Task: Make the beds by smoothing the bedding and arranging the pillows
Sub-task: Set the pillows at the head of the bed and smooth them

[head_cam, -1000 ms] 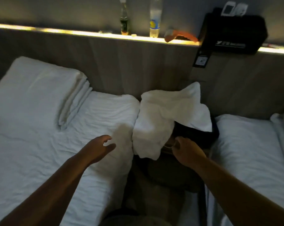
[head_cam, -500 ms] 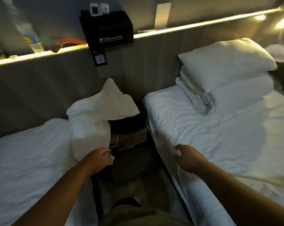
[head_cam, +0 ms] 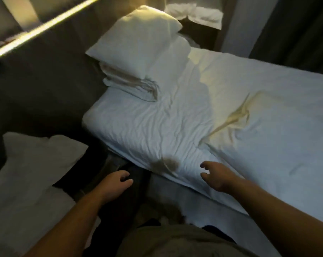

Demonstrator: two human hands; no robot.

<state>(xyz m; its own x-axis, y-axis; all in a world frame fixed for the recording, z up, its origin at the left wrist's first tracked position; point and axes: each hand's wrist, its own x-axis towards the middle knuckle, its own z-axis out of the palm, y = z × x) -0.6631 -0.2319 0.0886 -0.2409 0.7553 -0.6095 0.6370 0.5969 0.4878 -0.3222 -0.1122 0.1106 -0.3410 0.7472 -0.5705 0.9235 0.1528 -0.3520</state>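
- Dim hotel room, twin beds: we look down on the right bed, its white sheet heavily wrinkled across the near half and flatter toward the far side.
- A raised crease crosses the middle of the sheet and catches yellow light; a dark smudge sits near the sheet's front edge.
- At the head of the bed, one pillow lies on top of a stack of folded linen, both close against the dark headboard.
- The right hand is stretched out over the sheet's near edge, just right of the smudge. Its fingers are spread and slightly bent and hold nothing. We cannot tell whether the palm touches the cloth.
- The left hand hangs over the dark gap between the beds, fingers loosely curled inward, holding nothing and touching nothing.
- A second pillow slumps at the left of the gap, with the left bed pale below it.
- A light strip glows along the top of the headboard.
- More white linen lies in the far corner beyond the pillow, beside a dark curtain.
- The person's grey clothing fills the bottom of the view between the two forearms.
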